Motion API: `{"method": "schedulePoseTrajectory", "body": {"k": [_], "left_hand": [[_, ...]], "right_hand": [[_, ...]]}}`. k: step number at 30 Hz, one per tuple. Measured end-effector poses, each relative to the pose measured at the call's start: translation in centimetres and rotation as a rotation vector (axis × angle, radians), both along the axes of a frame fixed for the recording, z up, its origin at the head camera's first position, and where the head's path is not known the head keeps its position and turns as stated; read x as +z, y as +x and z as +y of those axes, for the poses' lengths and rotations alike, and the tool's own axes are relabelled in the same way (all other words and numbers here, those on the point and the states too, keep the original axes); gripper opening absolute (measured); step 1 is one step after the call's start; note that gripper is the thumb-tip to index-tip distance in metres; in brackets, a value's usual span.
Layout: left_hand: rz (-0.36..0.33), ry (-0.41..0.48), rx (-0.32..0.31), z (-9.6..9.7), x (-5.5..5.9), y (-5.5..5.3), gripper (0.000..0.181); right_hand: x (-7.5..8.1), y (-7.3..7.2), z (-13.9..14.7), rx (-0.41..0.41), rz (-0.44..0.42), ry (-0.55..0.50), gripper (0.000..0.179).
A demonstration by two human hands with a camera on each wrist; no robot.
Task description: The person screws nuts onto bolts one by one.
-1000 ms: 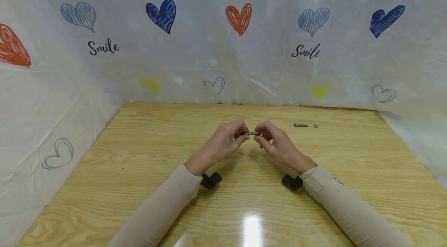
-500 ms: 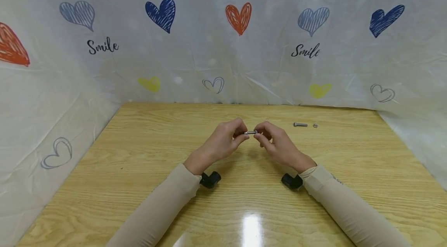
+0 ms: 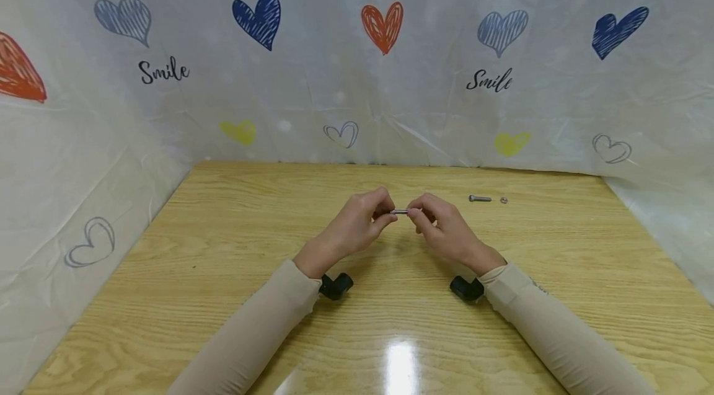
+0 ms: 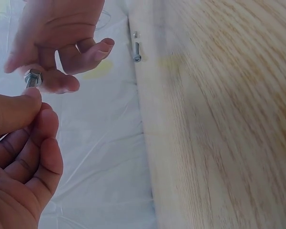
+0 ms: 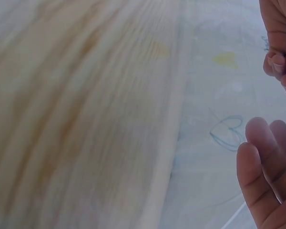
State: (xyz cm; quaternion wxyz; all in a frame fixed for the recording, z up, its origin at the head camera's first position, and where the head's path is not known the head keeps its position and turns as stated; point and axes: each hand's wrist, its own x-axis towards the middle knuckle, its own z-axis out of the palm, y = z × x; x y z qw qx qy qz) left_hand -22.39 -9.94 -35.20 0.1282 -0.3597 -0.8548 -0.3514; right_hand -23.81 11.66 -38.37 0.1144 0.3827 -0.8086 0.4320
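In the head view, a short metal bolt (image 3: 400, 212) is held level above the table between both hands. My left hand (image 3: 357, 224) pinches one end of it between thumb and index finger, the other fingers curled beneath. At the opposite end, the thumb and index finger of my right hand (image 3: 446, 230) come together on a hex nut (image 4: 33, 75). Bare thread shows between that nut and my left thumb in the left wrist view. The right wrist view catches only fingers of the right hand (image 5: 271, 167) and part of the left hand (image 5: 280, 43); the bolt is hidden there.
A second bolt (image 3: 480, 198) lies on the wooden table (image 3: 251, 209) toward the back right, with a loose nut (image 3: 504, 200) beside it. A white sheet (image 3: 312, 91) printed with hearts hangs behind the table and along its sides. Each wrist carries a black camera mount (image 3: 337, 287).
The right thumb and index finger have shifted on the nut, the thumb now covering more of that end. My left hand keeps its pinch, nearly still.
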Motion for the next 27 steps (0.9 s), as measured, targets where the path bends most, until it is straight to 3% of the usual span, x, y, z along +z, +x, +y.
{"method": "schedulePoseTrajectory", "body": {"k": [4, 10, 18, 27], "left_hand": [[-0.003, -0.003, -0.002, -0.03, -0.06, 0.02, 0.013], [0.005, -0.005, -0.003, -0.06, -0.08, 0.03, 0.013], [0.028, -0.007, 0.002, 0.06, -0.17, -0.06, 0.014], [0.04, 0.003, 0.002, 0.09, -0.1, 0.02, 0.014]], "right_hand": [[0.13, 0.23, -0.02, 0.009, -0.032, -0.006, 0.021], [0.07, 0.28, -0.17, 0.036, -0.008, -0.045, 0.032], [0.03, 0.14, -0.31, 0.045, 0.001, -0.084, 0.022], [0.11, 0.19, -0.27, 0.045, -0.021, -0.049, 0.011]]}}
